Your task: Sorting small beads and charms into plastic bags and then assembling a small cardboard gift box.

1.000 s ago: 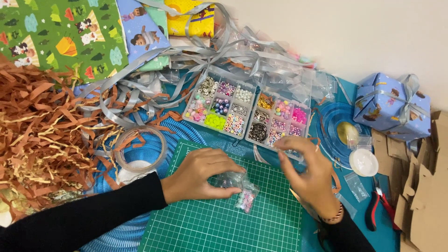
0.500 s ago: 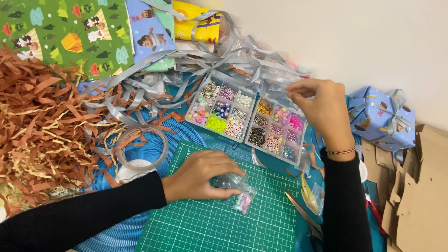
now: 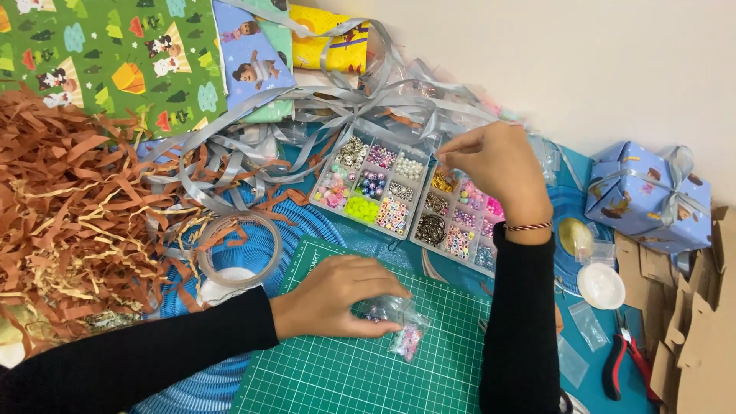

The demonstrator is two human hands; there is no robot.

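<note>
My left hand (image 3: 337, 295) rests on the green cutting mat (image 3: 345, 376), fingers pressed on small clear bags of beads (image 3: 399, 326). My right hand (image 3: 491, 165) is raised over the two clear compartment boxes of coloured beads (image 3: 383, 192), fingertips pinched together above the right-hand box (image 3: 460, 222). Whether a bead sits between those fingertips is too small to tell. Both arms wear black sleeves, and a thin bracelet circles my right wrist.
Shredded brown paper (image 3: 69, 207) piles at the left. Silver ribbon (image 3: 253, 130), wrapping paper sheets (image 3: 115, 61) and a tape roll (image 3: 238, 249) lie behind. A blue wrapped gift box (image 3: 648, 199), red-handled pliers (image 3: 625, 360), a white lid (image 3: 600, 285) and cardboard pieces (image 3: 694, 337) are at the right.
My right hand left the cutting mat and moved up and back over the bead boxes, fingertips now pinched. My left hand stayed on the small bags.
</note>
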